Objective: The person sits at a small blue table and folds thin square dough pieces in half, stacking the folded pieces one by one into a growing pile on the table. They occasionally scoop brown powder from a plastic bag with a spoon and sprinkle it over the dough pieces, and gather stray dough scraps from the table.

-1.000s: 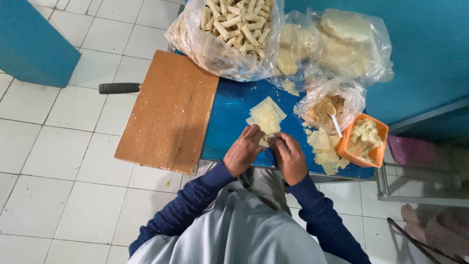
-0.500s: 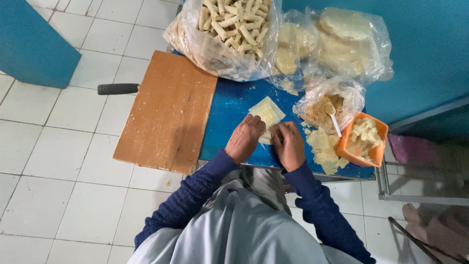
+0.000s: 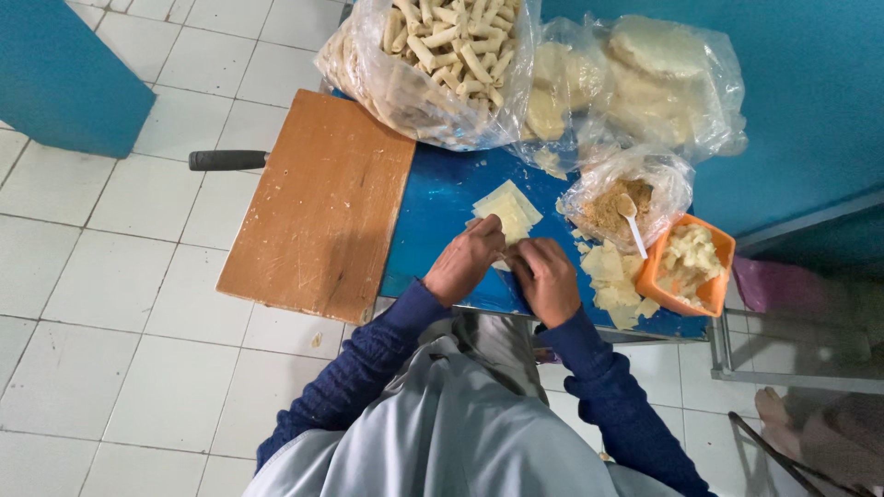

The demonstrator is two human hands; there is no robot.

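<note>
On the blue table (image 3: 433,212), both hands (image 3: 506,267) pinch a pale square wrapper (image 3: 506,210), corner pointing away.

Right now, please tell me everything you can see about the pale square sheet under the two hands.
The pale square sheet is thin, cream-yellow and looks like soft dough. It lies flat on the blue table, turned like a diamond, seemingly with another sheet beneath it. Its far corner points toward the plastic bags. The left hand and right hand cover its near edge, fingers pressing there; whether that edge is folded or rolled is hidden.
</note>
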